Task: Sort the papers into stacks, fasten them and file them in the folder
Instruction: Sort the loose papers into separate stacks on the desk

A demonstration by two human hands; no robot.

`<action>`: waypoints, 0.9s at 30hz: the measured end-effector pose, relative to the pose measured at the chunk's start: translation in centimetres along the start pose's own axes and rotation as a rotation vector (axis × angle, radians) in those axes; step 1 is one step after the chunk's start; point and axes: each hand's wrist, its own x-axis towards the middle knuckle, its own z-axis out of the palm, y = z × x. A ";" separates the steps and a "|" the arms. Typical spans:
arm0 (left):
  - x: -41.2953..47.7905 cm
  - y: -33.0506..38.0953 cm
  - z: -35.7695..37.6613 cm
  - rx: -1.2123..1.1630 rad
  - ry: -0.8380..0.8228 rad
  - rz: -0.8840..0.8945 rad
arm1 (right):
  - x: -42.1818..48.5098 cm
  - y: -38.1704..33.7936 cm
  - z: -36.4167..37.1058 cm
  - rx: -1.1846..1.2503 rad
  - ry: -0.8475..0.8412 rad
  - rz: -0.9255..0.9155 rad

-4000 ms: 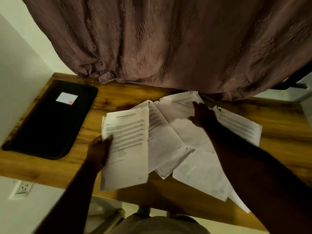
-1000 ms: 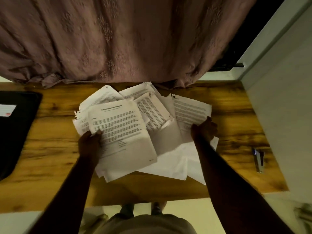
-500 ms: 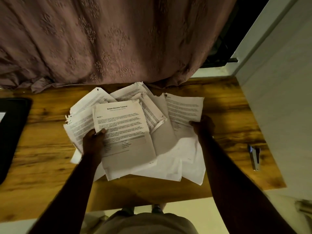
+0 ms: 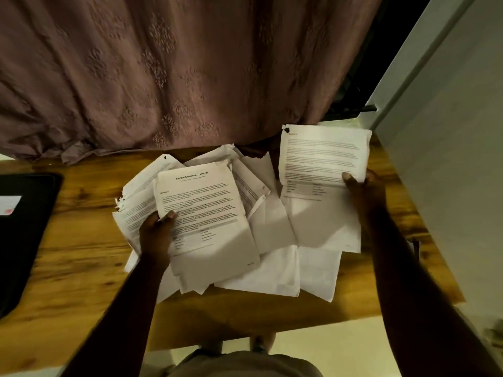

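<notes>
At the middle of the wooden table (image 4: 76, 254), both arms reach forward over a loose heap of papers (image 4: 272, 270). The left hand (image 4: 156, 235), toward 8 o'clock of the heap, grips a sheaf (image 4: 206, 213) headed "Sample Education Transcript", with its thumb pressed on the left margin and its fingers hidden beneath. The right hand (image 4: 366, 194), at 3 o'clock, pinches the right edge of a printed sheet (image 4: 324, 161), thumb on top. A black folder (image 4: 24, 232) lies flat at 9 o'clock, well apart from the papers. A mauve patterned curtain (image 4: 168, 66) hangs at 12 o'clock, and a pale wall (image 4: 449, 172) borders the table toward 3 o'clock.
</notes>
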 end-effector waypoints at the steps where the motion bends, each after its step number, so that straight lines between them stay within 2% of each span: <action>1: 0.2 -0.2 -0.1 -0.006 0.000 -0.011 | 0.1 -0.2 -0.6 0.009 -0.002 0.008; 10: 0.4 -1.2 -1.0 -0.009 0.005 -0.022 | 1.0 3.9 -3.2 -0.144 0.030 0.159; 14: 0.1 -1.0 -1.9 0.056 0.048 -0.039 | 0.4 5.2 -2.6 -0.457 0.039 0.211; 16: 0.0 -0.8 -2.7 0.065 0.061 -0.038 | 0.2 4.8 -1.5 -0.654 0.133 0.181; 18: 0.2 -0.9 -3.7 0.088 0.076 -0.046 | -0.3 3.7 0.4 -0.719 0.224 0.108; 20: 0.4 -1.0 -4.6 0.123 0.102 -0.064 | -0.9 2.3 3.6 -0.642 0.148 0.057; 23: 0.5 -1.5 -5.8 0.159 0.133 -0.105 | -2.3 0.3 9.8 -0.471 -0.134 0.069; 25: 0.2 -1.5 -6.3 0.175 0.150 -0.115 | -3.4 -0.3 13.5 -0.460 -0.272 0.079; 27: 0.2 -1.6 -7.0 0.183 0.169 -0.113 | -4.4 -0.4 16.3 -0.490 -0.321 0.089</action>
